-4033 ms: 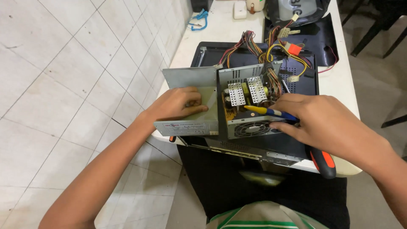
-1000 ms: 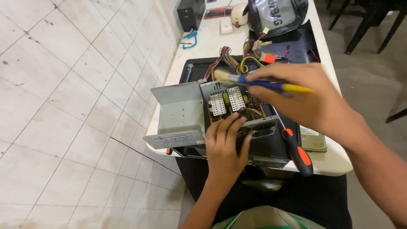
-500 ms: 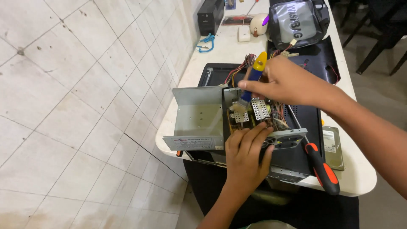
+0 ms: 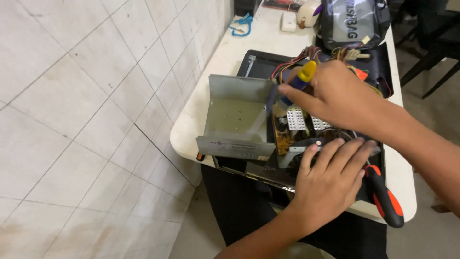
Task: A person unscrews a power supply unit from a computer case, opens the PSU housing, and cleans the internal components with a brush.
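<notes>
The power supply (image 4: 287,139) sits opened at the near edge of the white table (image 4: 215,67), its grey lid (image 4: 237,120) folded out to the left and its board and heat sinks (image 4: 299,117) laid bare. The right hand (image 4: 340,93) is closed round a brush (image 4: 299,81) with a blue and yellow handle, pinched near the tip and angled down into the case beside the heat sinks; the bristles are mostly hidden behind the lid's edge. The left hand (image 4: 330,177) lies flat, fingers spread and empty, pressing on the front of the case over the fan end to steady it.

To do this well, I judge that the left hand should keep firm downward pressure, since the unit overhangs near the table's edge. The brush should work in short, light strokes between the fins, sweeping dust outward toward the open side, not deeper under the board. Keeping the bristles clear of the bundle of coloured wires (image 4: 311,52) behind the case avoids tugging a connector.

A red and black screwdriver (image 4: 383,196) lies just right of the left hand, close to the table's edge, where a nudge could knock it off. Farther back stand a dark bag (image 4: 354,21) and some small white things.
</notes>
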